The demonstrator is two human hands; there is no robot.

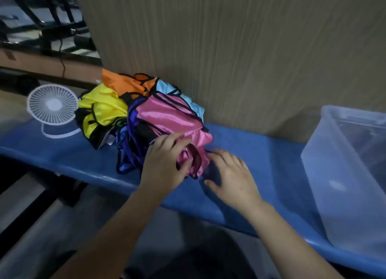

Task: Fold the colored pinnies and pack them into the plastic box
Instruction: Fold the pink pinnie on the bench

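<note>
Low in the middle of the frame, the person is reaching out with both bare arms over the blue table (261, 163). The left hand (165, 165) is pinching the near edge of the pink pinny (171, 117), fingers curled closed on the shiny cloth. The right hand (234, 178) is lying open just beside it, fingers spread and flat on the table, gripping nothing, its fingertips near the pink hem.

The pink pinny is sitting on top of a loose heap (133, 111) in the centre of the frame, with yellow, orange, light blue and dark blue pinnies bunched under and behind it, none of them folded as far as I can see. To the left of the heap a small white fan (52, 107) is standing on the table.

At the right edge of the frame the clear plastic box (344, 174) is waiting well apart from the heap. Its inside is blurred; I cannot see any folded pinny in it. So I judge the job is barely starting: the first pinny is being pulled free, and all the folding and packing looks left to do.
</note>
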